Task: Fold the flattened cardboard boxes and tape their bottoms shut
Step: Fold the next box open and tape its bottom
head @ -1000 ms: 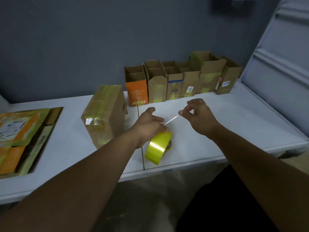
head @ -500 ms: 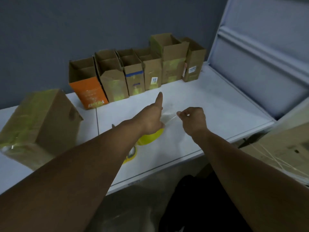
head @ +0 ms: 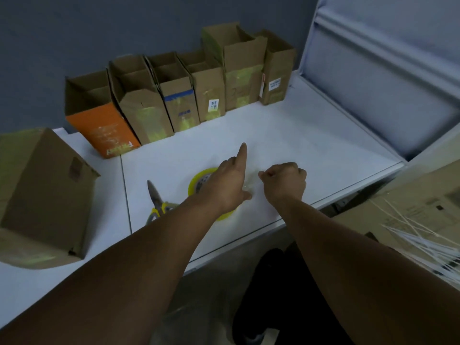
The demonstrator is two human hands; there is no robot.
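Now that the tape roll, on edge a second ago, lies flat on the bench under the gripping left hand, the right hand at its 3 o'clock pinches the strip, apparently ready to seal the box at 9 o'clock.

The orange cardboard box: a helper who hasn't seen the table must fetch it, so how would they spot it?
On the white table, six open brown cardboard boxes stand in a row along the dark wall. It is the row's leftmost box, the only one with an orange front.
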